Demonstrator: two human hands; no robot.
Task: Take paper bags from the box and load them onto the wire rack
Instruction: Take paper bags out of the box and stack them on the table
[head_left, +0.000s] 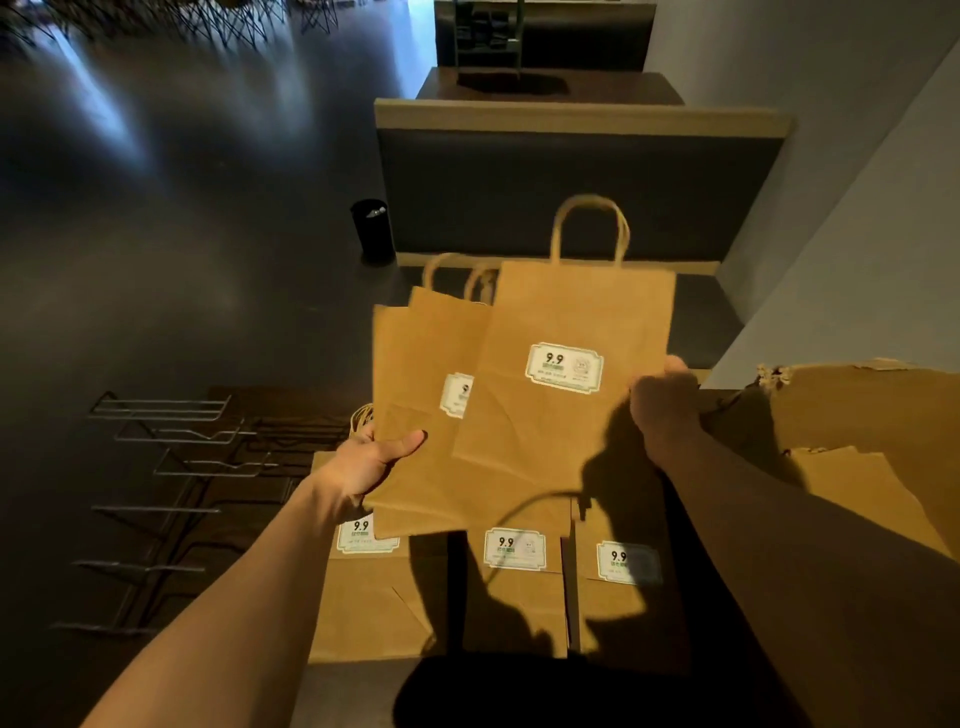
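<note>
I hold several flat brown paper bags fanned out in front of me. My left hand (371, 462) grips the lower left edge of the rear bags (415, 364), thumb on top. My right hand (662, 405) pinches the right edge of the front bag (561, 426), which has a white 9.9 label and twisted handles pointing away. Three more labelled bags (514, 587) lie side by side on the dark table below. The torn cardboard box (852, 410) stands at the right. The wire rack (171, 467) lies at the left with its prongs bare.
A dark bench with a tan top edge (582, 119) runs across behind the table. A black bin (371, 228) stands on the dark floor at its left end. A pale wall rises at the right.
</note>
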